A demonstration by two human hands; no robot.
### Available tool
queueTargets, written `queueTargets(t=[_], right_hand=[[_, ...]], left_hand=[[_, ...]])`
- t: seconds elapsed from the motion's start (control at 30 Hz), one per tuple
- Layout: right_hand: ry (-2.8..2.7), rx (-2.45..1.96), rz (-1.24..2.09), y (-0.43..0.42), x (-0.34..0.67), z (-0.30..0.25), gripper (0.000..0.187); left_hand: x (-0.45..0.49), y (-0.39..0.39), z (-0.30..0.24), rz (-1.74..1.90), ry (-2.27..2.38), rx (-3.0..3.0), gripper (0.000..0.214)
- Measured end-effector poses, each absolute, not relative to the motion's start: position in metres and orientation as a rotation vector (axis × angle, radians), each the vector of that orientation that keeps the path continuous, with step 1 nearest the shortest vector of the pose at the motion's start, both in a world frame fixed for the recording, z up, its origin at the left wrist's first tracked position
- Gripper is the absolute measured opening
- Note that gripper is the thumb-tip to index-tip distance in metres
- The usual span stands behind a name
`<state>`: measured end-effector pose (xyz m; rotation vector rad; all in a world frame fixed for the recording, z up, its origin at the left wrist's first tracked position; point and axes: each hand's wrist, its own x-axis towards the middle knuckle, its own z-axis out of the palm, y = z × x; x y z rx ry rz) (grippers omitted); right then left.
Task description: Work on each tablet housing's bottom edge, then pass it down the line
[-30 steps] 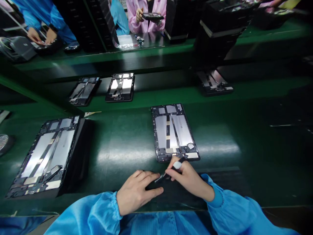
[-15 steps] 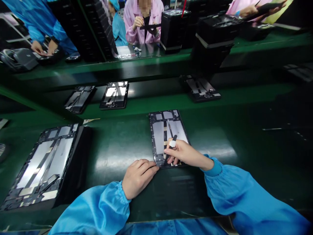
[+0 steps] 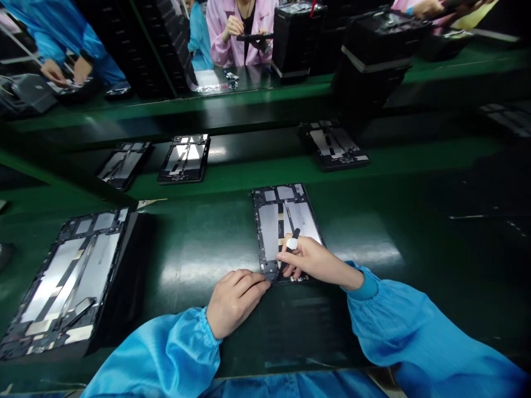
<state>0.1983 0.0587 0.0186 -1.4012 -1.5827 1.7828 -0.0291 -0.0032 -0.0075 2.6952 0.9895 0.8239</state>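
An opened tablet [image 3: 270,222] lies on the green bench, its silver battery panels and dark flex cable facing up. My right hand [image 3: 307,256] is closed in a pen grip around a slim black pen-like tool [image 3: 296,232]. The tool's lower end is over the tablet's near part, mostly hidden by my fingers. A white patch shows by the index finger; I cannot tell if it is on the finger or the tool. My left hand [image 3: 234,301] lies with fingers stretched out, fingertips touching the tablet's near left corner.
Stacked opened tablets [image 3: 68,276] stand at my left. Across the lower conveyor strip lie further tablets [image 3: 185,158], another tablet [image 3: 335,145] to the right. A green post [image 3: 62,166] slants in from the left. Behind are tall black tray stacks [image 3: 375,55] and co-workers in pink [image 3: 215,33] and blue.
My hands and the tablet under them hold nearly the same place. The background tablets and the left stack appear shifted slightly left and up as the view turned a little.
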Motion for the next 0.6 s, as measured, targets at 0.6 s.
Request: queueTargets(t=[0.6], right_hand=[[-1.671, -1.396, 1.417, 0.042, 0.226, 0.021, 0.02]], left_hand=[[-0.028, -0.008, -0.003, 0.544, 1.04, 2.903, 0.034]])
